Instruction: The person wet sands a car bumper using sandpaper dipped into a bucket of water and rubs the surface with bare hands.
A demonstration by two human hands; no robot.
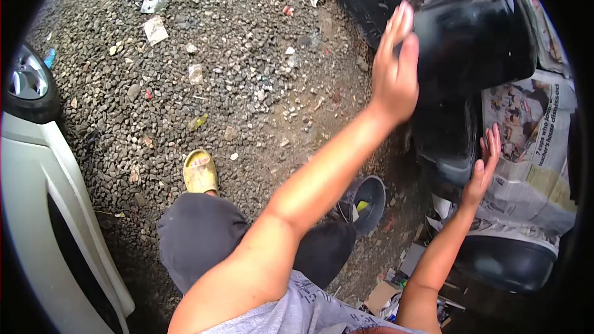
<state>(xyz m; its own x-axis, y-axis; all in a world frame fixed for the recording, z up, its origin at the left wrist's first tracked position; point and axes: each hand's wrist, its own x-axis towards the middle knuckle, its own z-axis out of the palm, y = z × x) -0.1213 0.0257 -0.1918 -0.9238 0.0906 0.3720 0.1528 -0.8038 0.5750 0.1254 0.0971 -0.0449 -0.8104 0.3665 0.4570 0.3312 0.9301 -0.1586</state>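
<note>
Two hands were spread flat, fingers extended, gripping nothing: the left hand point(396, 80) at the near edge of the glossy black panel point(473, 37) at upper right, the right hand point(482, 170) beside the newspaper point(523, 130). Whether either touched, I could not tell. A stray fingertip might have smudged the gloss or torn the paper; a backward step could have upset the bucket point(377, 203) or slid the yellow clog point(201, 176) on loose gravel point(127, 130).
</note>
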